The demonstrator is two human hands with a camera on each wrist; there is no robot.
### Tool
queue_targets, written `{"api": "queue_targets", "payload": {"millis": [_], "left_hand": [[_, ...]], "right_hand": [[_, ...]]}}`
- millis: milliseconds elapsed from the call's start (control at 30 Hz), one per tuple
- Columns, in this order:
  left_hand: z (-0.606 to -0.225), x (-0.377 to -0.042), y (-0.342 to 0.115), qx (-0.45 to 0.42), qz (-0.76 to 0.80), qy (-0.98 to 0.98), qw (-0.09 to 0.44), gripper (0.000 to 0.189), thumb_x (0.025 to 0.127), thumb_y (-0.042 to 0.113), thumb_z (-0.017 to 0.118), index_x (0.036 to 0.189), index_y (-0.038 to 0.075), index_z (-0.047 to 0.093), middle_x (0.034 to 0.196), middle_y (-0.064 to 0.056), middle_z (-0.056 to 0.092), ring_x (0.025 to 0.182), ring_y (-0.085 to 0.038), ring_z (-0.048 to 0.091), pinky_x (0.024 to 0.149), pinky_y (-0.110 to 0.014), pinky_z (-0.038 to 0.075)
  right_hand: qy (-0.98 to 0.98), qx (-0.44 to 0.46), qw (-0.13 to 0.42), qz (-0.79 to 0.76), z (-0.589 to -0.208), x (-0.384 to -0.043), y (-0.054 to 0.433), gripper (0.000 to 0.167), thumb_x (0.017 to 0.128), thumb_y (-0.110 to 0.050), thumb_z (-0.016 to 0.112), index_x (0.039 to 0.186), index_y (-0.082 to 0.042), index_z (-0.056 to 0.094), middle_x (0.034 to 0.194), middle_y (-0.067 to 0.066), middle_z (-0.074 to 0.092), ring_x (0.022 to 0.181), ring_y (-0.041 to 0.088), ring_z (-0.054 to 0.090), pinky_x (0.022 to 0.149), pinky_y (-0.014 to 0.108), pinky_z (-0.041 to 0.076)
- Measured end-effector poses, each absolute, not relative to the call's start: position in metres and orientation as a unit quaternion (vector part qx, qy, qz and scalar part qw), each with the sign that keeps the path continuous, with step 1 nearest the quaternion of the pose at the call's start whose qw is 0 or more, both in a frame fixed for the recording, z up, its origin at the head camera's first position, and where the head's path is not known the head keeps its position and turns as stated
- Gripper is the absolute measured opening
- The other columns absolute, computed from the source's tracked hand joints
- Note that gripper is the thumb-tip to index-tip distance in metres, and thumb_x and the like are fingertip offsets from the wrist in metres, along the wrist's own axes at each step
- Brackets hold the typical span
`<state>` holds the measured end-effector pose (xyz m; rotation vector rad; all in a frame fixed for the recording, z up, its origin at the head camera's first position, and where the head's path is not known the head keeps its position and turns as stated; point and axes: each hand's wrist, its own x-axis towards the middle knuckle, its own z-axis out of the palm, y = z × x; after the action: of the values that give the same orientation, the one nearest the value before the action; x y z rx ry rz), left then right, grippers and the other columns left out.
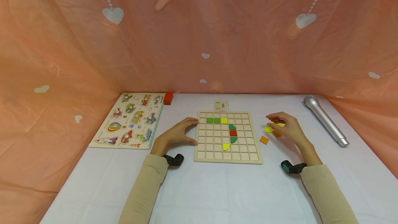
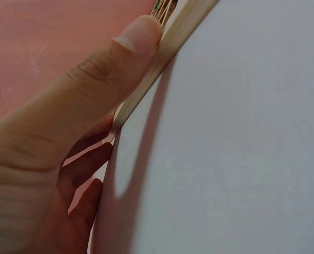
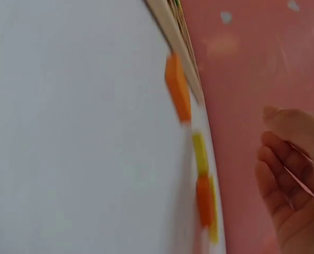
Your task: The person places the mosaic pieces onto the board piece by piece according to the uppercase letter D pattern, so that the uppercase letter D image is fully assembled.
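Observation:
A square wooden grid board [image 1: 214, 150] lies flat on the table, with several coloured pieces set in its cells: green and yellow squares, a red square [image 1: 233, 133], green quarter-rounds and a yellow one [image 1: 226, 146]. My left hand [image 1: 177, 133] rests against the board's left edge, thumb and fingers spread along it; the thumb [image 2: 130, 47] touches the wooden side in the left wrist view. Loose tiles lie right of the board: an orange tile [image 1: 264, 140], a yellow tile [image 1: 268, 129] and others partly hidden under my right hand [image 1: 287, 127]. That hand hovers over them, fingers loosely bent, nothing visible between them.
A small printed pattern card [image 1: 221, 105] lies behind the board. At the left are a picture puzzle board [image 1: 102, 140] and a red block [image 1: 168, 98]. A silver microphone [image 1: 326, 120] lies at the far right. A pink curtain [image 1: 199, 37] stands behind the table.

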<state>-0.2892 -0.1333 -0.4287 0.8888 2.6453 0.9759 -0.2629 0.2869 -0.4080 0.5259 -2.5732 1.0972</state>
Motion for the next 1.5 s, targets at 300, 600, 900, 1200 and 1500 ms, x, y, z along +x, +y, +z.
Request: {"api": "queue_targets", "payload": {"millis": [300, 600, 900, 1200, 1500], "left_hand": [[-0.429, -0.291, -0.134, 0.299, 0.329, 0.891, 0.092, 0.086, 0.067, 0.031, 0.084, 0.138, 0.005, 0.042, 0.144, -0.009, 0.037, 0.136, -0.024, 0.03, 0.114, -0.037, 0.024], [-0.428, -0.289, -0.133, 0.304, 0.327, 0.89, 0.091, 0.086, 0.068, 0.031, 0.084, 0.138, 0.004, 0.042, 0.144, -0.009, 0.038, 0.136, -0.025, 0.03, 0.113, -0.037, 0.024], [-0.429, -0.289, -0.133, 0.301, 0.331, 0.889, 0.092, 0.085, 0.068, 0.029, 0.084, 0.138, 0.004, 0.042, 0.143, -0.009, 0.038, 0.136, -0.024, 0.03, 0.114, -0.037, 0.024], [-0.427, -0.288, -0.134, 0.305, 0.332, 0.888, 0.092, 0.086, 0.068, 0.03, 0.084, 0.138, 0.004, 0.042, 0.144, -0.01, 0.037, 0.136, -0.025, 0.03, 0.114, -0.038, 0.023], [-0.429, -0.29, -0.133, 0.306, 0.32, 0.892, 0.089, 0.086, 0.068, 0.032, 0.083, 0.139, 0.004, 0.042, 0.143, -0.01, 0.038, 0.135, -0.025, 0.031, 0.114, -0.037, 0.024]], "right_hand": [[-0.919, 0.124, 0.087, 0.364, -0.415, -0.258, 0.316, 0.033, 0.086, -0.021, 0.068, 0.112, -0.001, 0.064, 0.108, 0.017, 0.063, 0.091, 0.016, 0.058, 0.074, 0.004, 0.043], [-0.919, 0.126, -0.033, 0.372, -0.417, -0.253, 0.329, 0.047, 0.081, -0.031, 0.072, 0.119, -0.006, 0.061, 0.121, 0.014, 0.06, 0.102, 0.011, 0.057, 0.081, 0.005, 0.04], [-0.93, 0.145, -0.024, 0.338, -0.419, -0.254, 0.331, 0.035, 0.082, -0.026, 0.072, 0.111, -0.008, 0.066, 0.112, 0.01, 0.061, 0.095, 0.014, 0.054, 0.079, 0.012, 0.044], [-0.919, 0.138, 0.056, 0.365, -0.417, -0.254, 0.314, 0.035, 0.084, -0.023, 0.071, 0.111, -0.002, 0.065, 0.104, 0.014, 0.064, 0.082, 0.003, 0.053, 0.071, 0.009, 0.044], [-0.899, 0.228, 0.094, 0.362, -0.401, -0.259, 0.243, 0.025, 0.081, -0.008, 0.071, 0.104, 0.002, 0.067, 0.093, 0.011, 0.063, 0.079, 0.015, 0.056, 0.069, 0.021, 0.051]]}}
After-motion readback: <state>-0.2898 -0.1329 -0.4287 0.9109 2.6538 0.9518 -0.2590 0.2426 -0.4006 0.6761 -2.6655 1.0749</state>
